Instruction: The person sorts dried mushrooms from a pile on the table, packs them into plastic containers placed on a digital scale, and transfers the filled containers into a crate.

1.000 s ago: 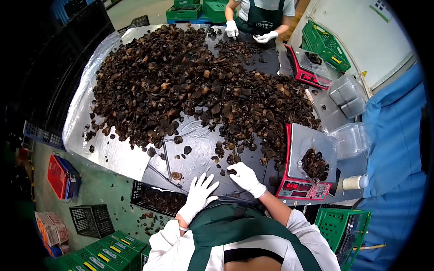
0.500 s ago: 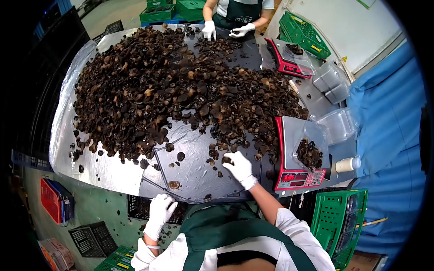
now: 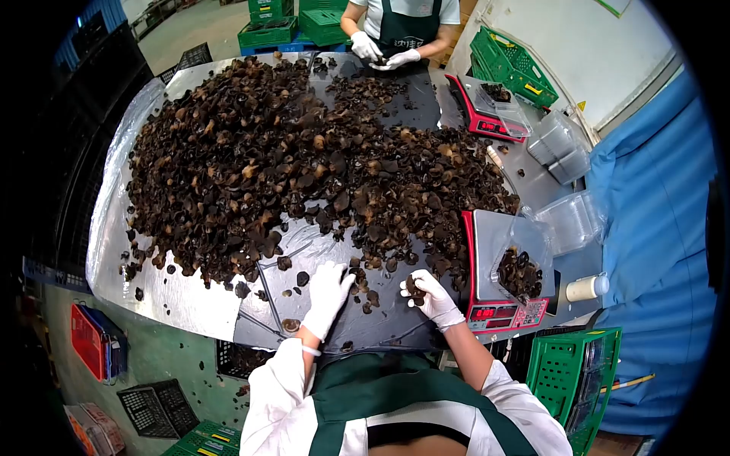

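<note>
My left hand (image 3: 328, 295), in a white glove, reaches over the bare front part of the table beside small loose mushroom pieces (image 3: 360, 287); its fingers point away from me and nothing shows in it. Farther right, my right hand (image 3: 435, 298), also gloved, has its fingers curled round a dark mushroom piece (image 3: 415, 287). A large heap of dark brown mushrooms (image 3: 251, 152) covers much of the table. Right of my right hand, a red scale (image 3: 494, 258) carries a clear tray of mushrooms (image 3: 520, 275).
Across the table a person's gloved hands (image 3: 380, 57) hold dark pieces. A second scale (image 3: 487, 121), clear empty containers (image 3: 559, 148) and a white bottle (image 3: 584, 289) are at the right. Green crates (image 3: 566, 372) stand at lower right, black crates (image 3: 156, 406) at lower left.
My left hand has come up from the table's front edge onto the tabletop. My right hand has shifted right and turned, with a mushroom piece showing in its fingers.
</note>
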A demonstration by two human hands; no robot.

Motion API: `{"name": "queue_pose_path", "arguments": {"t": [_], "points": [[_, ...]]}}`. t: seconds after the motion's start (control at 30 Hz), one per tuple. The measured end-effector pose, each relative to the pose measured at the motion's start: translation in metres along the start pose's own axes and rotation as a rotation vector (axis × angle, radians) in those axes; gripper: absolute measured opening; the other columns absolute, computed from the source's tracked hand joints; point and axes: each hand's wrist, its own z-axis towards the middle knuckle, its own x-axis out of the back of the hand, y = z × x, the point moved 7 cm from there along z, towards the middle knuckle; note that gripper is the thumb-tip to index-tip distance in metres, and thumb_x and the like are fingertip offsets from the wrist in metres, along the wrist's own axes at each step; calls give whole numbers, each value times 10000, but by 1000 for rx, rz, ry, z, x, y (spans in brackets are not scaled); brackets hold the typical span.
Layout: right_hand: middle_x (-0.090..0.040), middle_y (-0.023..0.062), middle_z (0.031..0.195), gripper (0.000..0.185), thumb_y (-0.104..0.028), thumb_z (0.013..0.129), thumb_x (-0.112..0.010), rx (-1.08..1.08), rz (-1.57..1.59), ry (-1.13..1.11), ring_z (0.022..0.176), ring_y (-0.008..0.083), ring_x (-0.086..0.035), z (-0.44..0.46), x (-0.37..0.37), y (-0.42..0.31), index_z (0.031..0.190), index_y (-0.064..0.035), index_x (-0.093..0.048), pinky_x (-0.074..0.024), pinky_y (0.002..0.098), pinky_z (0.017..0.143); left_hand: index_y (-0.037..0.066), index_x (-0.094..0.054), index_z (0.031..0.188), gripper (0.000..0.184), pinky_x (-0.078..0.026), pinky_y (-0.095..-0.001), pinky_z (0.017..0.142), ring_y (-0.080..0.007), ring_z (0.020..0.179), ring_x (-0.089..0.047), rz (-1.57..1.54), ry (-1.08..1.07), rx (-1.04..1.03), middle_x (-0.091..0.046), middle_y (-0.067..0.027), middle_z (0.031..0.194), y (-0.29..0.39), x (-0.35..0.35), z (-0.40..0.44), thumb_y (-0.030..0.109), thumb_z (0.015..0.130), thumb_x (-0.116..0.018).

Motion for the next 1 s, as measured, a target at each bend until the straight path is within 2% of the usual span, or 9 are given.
{"name": "queue_pose_path", "arguments": {"t": [0.2, 0.37, 0.47, 0.57, 0.63, 0.7, 0.8, 0.87, 1.0], "points": [[-599, 115, 1089, 294, -192, 944, -489, -27, 281, -70, 901, 227, -604, 18, 6, 5, 1220, -92, -500, -505, 341, 663, 77, -582, 840, 237, -452, -401, 695, -298, 822, -546, -76, -93, 43, -558, -99, 848, 7, -25, 9, 171, 687, -736], [-581, 113, 1134, 446, -423, 946, -482, -140, 125, -106, 944, 233, -601, 24, -6, 21, 1236, -84, -488, -536, 348, 699, 48, -593, 821, 161, -482, -342, 715, -237, 777, -590, -630, -254, 441, -598, -93, 737, 9, -10, 3, 97, 706, -694], [-538, 88, 1215, 589, -489, 900, -526, -102, 108, -299, 997, 210, -590, 21, -34, 38, 1326, -96, -417, -549, 353, 709, 53, -615, 936, 211, -492, -314, 748, -230, 820, -591, -514, -168, 47, -602, -82, 876, 61, 10, 7, 92, 743, -691], [-570, 29, 1057, 292, -276, 973, -475, -129, 158, -12, 827, 127, -597, 17, -36, 38, 1195, -90, -513, -510, 274, 614, 64, -614, 1097, 356, -485, -325, 798, -264, 900, -590, -562, -120, -47, -606, -102, 1012, 86, 23, 9, 143, 764, -713], [-591, 24, 872, 128, -153, 954, -493, 432, -641, -18, 761, 119, -583, -5, -57, -22, 1012, -64, -565, -469, 219, 609, 58, -623, 1054, 326, -482, -341, 795, -272, 908, -585, -576, -29, 19, -611, -102, 1026, 78, 30, 10, 161, 759, -719], [-589, 38, 863, 120, -110, 912, -536, 159, 58, 125, 746, 115, -573, -23, -43, -54, 1004, -41, -569, -470, 214, 597, 66, -631, 1002, 314, -477, -363, 793, -279, 907, -583, -355, -34, -217, -614, -104, 1030, 76, 28, 9, 235, 755, -726], [-591, 43, 867, 103, -65, 838, -603, 487, -515, 671, 677, 94, -555, -92, -23, -145, 933, -26, -604, -461, 233, 565, 118, -611, 1087, 452, -416, -462, 917, -307, 1105, -509, -56, -325, -451, -556, -111, 1197, 80, -2, -9, 409, 751, -694], [-589, 42, 873, 112, 4, 789, -643, 784, -951, 861, 711, 103, -558, -132, -13, -189, 893, -22, -609, -459, 227, 622, 179, -552, 1230, 528, -319, -565, 1004, -326, 1260, -389, 138, -467, -522, -421, -113, 1387, 67, -35, -35, 449, 787, -648], [-593, 114, 982, 220, -28, 756, -668, 921, -1449, 1148, 941, 249, -573, -165, 15, -207, 968, -16, -609, -438, 341, 887, 117, -578, 1034, 279, -411, -429, 920, -284, 1079, -502, 49, -354, -524, -537, -90, 1138, 50, -33, -35, 230, 784, -630]]}}
